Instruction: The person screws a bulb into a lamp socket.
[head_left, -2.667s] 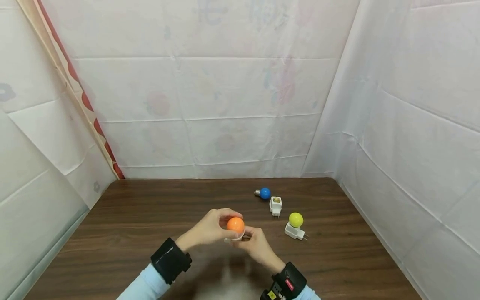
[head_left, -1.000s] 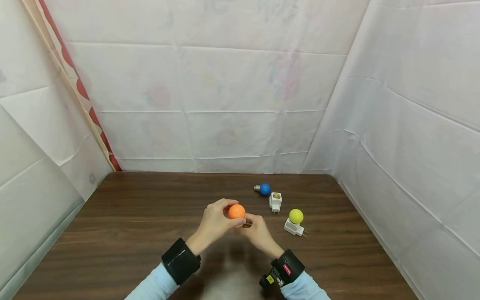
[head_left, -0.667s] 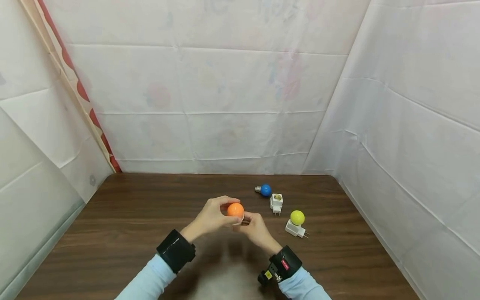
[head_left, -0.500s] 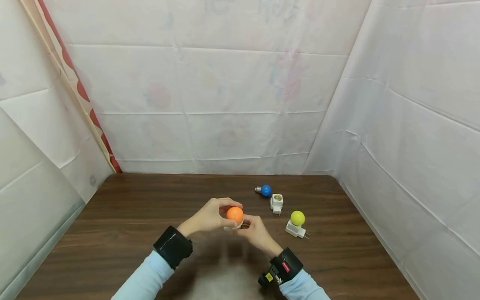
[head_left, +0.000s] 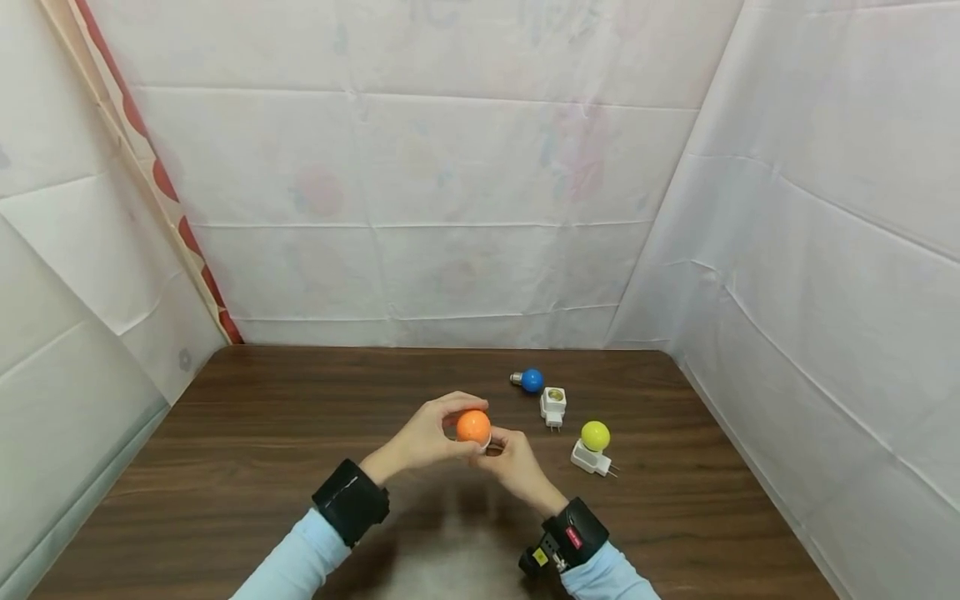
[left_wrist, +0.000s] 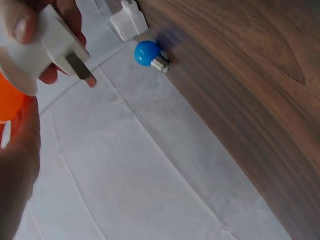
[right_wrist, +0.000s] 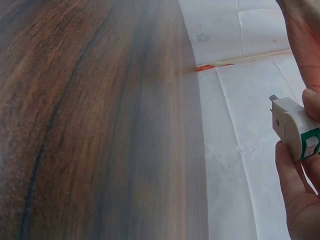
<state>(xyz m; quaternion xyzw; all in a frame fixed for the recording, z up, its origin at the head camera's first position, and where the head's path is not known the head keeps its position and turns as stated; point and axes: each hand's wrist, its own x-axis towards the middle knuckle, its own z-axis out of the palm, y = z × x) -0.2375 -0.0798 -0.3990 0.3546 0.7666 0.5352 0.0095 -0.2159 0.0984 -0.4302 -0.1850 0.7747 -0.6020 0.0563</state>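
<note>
An orange light bulb (head_left: 473, 427) sits between the thumb and fingers of my left hand (head_left: 423, 437), raised over the table. Its base meets a white plug-in lamp socket (left_wrist: 60, 42), which my right hand (head_left: 517, 467) pinches. Flat metal prongs stick out of this socket in the left wrist view, and a green-edged label shows on the socket (right_wrist: 290, 125) in the right wrist view. The bulb's screw base is hidden. To the right, a yellow bulb (head_left: 596, 436) is seated in another white socket (head_left: 591, 459) lying on the table.
Farther back lies a blue bulb (head_left: 532, 381) with a bare metal screw base, beside a third white socket (head_left: 553, 403) whose opening faces up. The dark wooden tabletop (head_left: 300, 417) is bounded by white cloth (head_left: 450, 208) behind and at both sides.
My left hand has rocked back and forth around the orange bulb, its wrist shifting slightly. The right hand stays nearly in place with the socket. Things on the table keep their places.
</note>
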